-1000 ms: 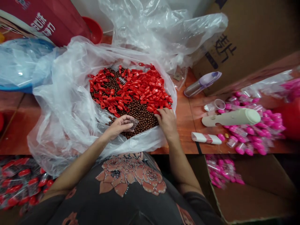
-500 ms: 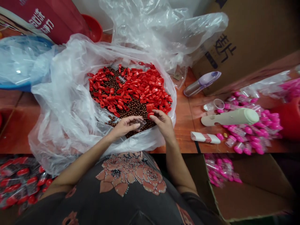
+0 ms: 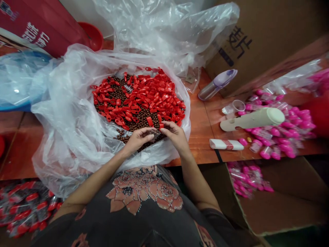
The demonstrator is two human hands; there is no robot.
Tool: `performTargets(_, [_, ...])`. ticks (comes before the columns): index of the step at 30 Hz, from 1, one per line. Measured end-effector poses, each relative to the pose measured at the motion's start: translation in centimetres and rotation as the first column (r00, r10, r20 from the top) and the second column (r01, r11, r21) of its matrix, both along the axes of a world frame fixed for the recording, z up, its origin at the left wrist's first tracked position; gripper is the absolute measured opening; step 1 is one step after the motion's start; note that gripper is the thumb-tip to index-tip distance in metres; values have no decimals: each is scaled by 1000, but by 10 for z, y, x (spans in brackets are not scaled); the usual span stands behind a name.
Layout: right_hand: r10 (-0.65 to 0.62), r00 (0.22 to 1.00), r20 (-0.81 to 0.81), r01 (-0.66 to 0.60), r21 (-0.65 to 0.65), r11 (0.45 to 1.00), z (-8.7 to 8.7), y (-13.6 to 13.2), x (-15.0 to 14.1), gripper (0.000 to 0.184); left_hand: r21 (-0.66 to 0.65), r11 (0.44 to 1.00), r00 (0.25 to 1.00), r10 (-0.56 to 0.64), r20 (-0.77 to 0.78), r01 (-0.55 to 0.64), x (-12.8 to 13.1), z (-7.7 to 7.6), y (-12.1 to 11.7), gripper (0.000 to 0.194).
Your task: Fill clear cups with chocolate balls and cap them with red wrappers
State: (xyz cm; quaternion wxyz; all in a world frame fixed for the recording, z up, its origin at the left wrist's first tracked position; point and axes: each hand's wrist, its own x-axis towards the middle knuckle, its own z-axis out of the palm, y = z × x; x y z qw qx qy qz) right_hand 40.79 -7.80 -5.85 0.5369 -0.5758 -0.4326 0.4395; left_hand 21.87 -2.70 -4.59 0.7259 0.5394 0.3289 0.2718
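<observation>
- Red plastic clips [image 3: 144, 96] are lying heaped with brown beads [image 3: 113, 97] inside a clear plastic sack [image 3: 66, 113] on a wooden workbench [image 3: 203, 144], seen from the head camera.
- Left hand [image 3: 138, 140] is gripping a small clear packet [image 3: 154, 134] between thumb and curled fingers, just above the beads.
- Right hand [image 3: 174, 136] is pinching one red clip [image 3: 161, 126] at the pile's near edge, its fingertips pressed together, just beside the packet.
- Pink capsules in clear wrappers [image 3: 280, 133] are lying across the bench at right, around a cream plastic cylinder [image 3: 253, 119].
- Purple-capped bottle [image 3: 217, 85] is resting beside a cardboard carton [image 3: 267, 41].
</observation>
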Motion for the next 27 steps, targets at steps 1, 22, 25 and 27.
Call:
performTargets(1, [18, 997, -74, -19, -13, 1000, 0, 1, 1, 31, 1, 1000, 1000, 0, -11, 0, -1, 0, 1, 38])
performTargets(22, [-64, 984, -167, 86, 128, 988, 15, -20, -18, 21, -169, 986, 995, 2, 101, 15, 8, 1, -6, 45])
performTargets(25, [-77, 990, -119, 97, 175, 980, 14, -24, -20, 19, -170, 985, 992, -12, 123, 33, 7, 3, -7, 44])
performTargets(27, [-70, 992, -105, 90, 204, 975, 14, -25, -19, 19, -172, 984, 991, -31, 130, 53, 7, 4, -8, 44])
